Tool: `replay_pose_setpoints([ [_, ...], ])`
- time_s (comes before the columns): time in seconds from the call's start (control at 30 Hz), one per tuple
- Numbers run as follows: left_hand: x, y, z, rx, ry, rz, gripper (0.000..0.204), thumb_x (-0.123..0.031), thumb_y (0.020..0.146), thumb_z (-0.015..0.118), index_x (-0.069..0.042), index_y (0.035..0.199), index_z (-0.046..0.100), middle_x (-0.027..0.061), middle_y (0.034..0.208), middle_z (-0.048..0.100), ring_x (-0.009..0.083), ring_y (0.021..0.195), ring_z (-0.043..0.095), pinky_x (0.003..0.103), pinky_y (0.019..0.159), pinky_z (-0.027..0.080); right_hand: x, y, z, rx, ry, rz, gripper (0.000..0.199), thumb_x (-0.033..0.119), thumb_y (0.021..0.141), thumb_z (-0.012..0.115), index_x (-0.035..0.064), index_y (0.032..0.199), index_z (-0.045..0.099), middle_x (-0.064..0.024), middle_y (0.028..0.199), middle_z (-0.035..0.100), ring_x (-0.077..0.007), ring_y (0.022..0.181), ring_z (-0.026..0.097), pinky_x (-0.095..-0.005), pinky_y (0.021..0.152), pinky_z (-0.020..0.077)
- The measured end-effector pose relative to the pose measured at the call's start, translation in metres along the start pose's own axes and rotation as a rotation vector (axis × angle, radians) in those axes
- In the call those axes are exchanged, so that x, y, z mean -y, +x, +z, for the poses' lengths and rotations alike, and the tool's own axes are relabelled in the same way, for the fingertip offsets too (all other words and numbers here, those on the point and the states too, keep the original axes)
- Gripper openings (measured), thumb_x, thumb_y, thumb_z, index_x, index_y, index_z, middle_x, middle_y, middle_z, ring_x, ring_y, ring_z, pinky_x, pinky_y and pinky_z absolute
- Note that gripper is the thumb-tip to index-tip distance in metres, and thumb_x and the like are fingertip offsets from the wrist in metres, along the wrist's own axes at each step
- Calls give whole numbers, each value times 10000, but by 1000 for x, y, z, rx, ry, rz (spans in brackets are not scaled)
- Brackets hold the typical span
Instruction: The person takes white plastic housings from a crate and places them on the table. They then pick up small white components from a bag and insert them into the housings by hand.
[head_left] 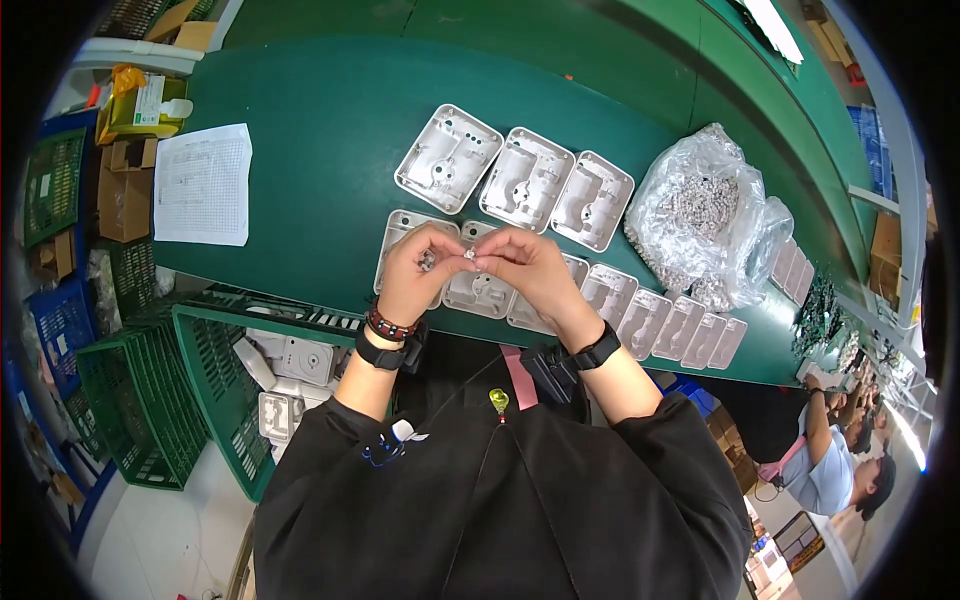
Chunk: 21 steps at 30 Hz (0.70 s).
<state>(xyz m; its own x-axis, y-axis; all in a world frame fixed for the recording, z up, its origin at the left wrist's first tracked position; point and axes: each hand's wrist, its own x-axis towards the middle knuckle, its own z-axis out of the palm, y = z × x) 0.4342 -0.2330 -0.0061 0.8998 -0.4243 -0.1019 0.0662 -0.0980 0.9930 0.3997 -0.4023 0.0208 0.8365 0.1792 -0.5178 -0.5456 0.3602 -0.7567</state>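
My left hand and my right hand meet over the near row of grey housings. Fingertips of both pinch a tiny silvery part, too small to name. More small silvery pieces show inside the curled fingers of my left hand. Directly beneath is a shallow grey housing, partly covered by my hands. Farther back, a row of three open housings lies with their insides facing up.
A clear plastic bag full of small silvery parts lies right of the housings. More housings continue along the table's near edge. A printed sheet lies at left. Green crates stand at lower left, one holding housings. Another person works far right.
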Motion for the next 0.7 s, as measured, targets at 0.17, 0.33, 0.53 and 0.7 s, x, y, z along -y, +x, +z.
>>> replay_pose_setpoints([
  [0.17, 5, 1, -8, -39, -113, -29, 154, -28, 693, 652, -12, 814, 557, 31, 755, 562, 66, 622, 482, 199, 580, 406, 0, 15, 1, 32, -223, -176, 52, -9, 754, 578, 9, 803, 577, -47, 981, 548, -104, 874, 544, -225, 742, 455],
  [0.33, 10, 6, -19, -219, -223, -194, 200, -54, 734, 619, -18, 914, 542, 44, 809, 573, 71, 660, 512, 183, 578, 406, 26, 77, -16, -233, -941, -556, 46, 24, 662, 619, 48, 687, 588, -56, 974, 522, -179, 834, 546, -296, 713, 452],
  [0.53, 19, 33, -29, -358, 562, -57, 284, -137, 767, 579, -52, 1028, 507, 97, 893, 562, 224, 740, 573, 286, 595, 455, 21, 139, -42, -334, -1640, -793, 69, 97, 610, 643, 102, 643, 582, -30, 952, 505, -183, 878, 504, -346, 743, 392],
  [0.7, 27, 64, -39, -244, 826, -84, 295, -171, 758, 571, -92, 1038, 519, 106, 895, 554, 309, 777, 558, 387, 631, 460, 10, 153, -43, -298, -1883, -785, 75, 137, 601, 647, 128, 655, 597, -14, 965, 506, -146, 941, 471, -334, 783, 362],
])
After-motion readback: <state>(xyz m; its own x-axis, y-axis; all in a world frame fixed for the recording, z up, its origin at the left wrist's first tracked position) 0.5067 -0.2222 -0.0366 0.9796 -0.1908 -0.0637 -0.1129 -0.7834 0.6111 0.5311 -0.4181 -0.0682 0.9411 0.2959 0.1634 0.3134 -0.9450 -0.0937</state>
